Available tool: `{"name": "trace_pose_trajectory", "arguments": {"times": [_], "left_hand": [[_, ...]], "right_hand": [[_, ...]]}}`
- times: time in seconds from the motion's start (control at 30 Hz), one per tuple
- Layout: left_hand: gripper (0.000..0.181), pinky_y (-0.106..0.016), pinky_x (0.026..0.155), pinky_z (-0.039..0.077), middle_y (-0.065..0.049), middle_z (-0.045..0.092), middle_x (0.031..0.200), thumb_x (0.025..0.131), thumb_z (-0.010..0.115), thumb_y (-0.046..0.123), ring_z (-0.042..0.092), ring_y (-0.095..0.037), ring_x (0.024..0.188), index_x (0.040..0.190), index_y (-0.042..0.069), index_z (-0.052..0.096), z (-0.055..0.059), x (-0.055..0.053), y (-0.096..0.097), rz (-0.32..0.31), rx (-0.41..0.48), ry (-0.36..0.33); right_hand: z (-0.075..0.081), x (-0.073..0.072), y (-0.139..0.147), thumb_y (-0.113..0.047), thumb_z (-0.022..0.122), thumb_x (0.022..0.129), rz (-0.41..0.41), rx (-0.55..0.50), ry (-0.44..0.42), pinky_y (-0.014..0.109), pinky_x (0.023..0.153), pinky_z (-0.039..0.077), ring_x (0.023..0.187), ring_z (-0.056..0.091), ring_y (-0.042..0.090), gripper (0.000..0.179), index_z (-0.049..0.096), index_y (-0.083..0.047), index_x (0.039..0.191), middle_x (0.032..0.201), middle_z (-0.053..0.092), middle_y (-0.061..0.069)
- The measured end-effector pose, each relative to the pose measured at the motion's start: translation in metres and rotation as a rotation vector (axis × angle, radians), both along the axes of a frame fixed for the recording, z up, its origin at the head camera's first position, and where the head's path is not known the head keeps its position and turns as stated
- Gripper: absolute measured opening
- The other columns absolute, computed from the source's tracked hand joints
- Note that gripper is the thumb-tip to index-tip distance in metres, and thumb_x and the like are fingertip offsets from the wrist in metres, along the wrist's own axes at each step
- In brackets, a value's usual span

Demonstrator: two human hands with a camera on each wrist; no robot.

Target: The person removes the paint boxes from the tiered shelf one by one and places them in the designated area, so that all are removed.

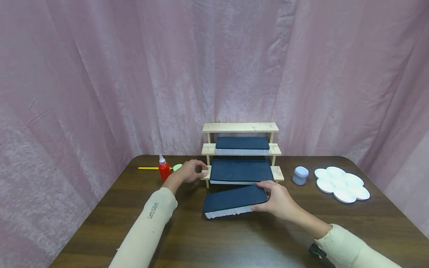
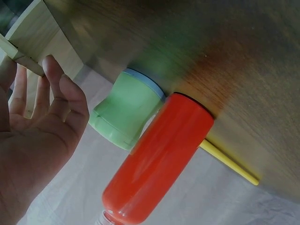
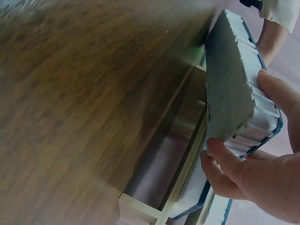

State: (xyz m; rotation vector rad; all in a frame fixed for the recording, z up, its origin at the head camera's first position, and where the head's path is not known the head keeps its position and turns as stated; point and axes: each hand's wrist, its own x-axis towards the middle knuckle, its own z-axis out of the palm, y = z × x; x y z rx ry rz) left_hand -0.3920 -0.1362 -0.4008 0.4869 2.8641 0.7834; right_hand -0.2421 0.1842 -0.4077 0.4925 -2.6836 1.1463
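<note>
My right hand [image 1: 279,199] grips the right end of a flat box [image 1: 231,201] with a dark blue top and white ribbed sides. The thumb and fingers clasp its end, and its pale underside faces the right wrist view. The box is tilted, in front of a stepped wooden rack [image 1: 239,127]. My left hand [image 1: 191,171] is at the left end of the rack's lowest step, thumb and fingers about the wood. Two similar boxes lie on the rack: one on the middle step [image 1: 242,143], another on the lowest step [image 1: 241,170].
Left of the rack stand a red bottle [image 1: 164,170] with a pointed cap and a green container [image 2: 126,108]; a yellow stick [image 1: 148,168] lies behind. To the right are a lilac container [image 1: 300,175] and a white flower-shaped palette [image 1: 342,183]. Pink curtains hang behind the table.
</note>
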Motion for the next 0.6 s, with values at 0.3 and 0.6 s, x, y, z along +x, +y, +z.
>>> {"name": "trace_pose_trajectory", "arguments": {"times": [0.3, 0.6], "left_hand": [[0.030, -0.052, 0.100, 0.046, -0.015, 0.056, 0.137, 0.091, 0.073, 0.027, 0.053, -0.032, 0.118, 0.120, 0.023, 0.069, -0.0007, -0.0010, -0.0012, -0.011, 0.002, 0.004], [0.029, -0.053, 0.101, 0.046, -0.016, 0.056, 0.137, 0.091, 0.073, 0.025, 0.053, -0.033, 0.118, 0.120, 0.022, 0.069, 0.0008, 0.0006, -0.0010, -0.019, 0.005, 0.005]], "right_hand": [[0.0006, 0.0007, -0.0007, -0.027, 0.095, 0.061, 0.005, 0.031, 0.013, 0.041, 0.086, 0.056, 0.104, 0.065, 0.027, 0.079, 0.063, 0.008, 0.124, 0.123, 0.063, 0.018], [0.0011, 0.0022, 0.0020, -0.009, 0.084, 0.068, 0.078, 0.027, -0.024, 0.036, 0.092, 0.052, 0.111, 0.061, 0.028, 0.069, 0.058, 0.010, 0.129, 0.128, 0.058, 0.019]]}}
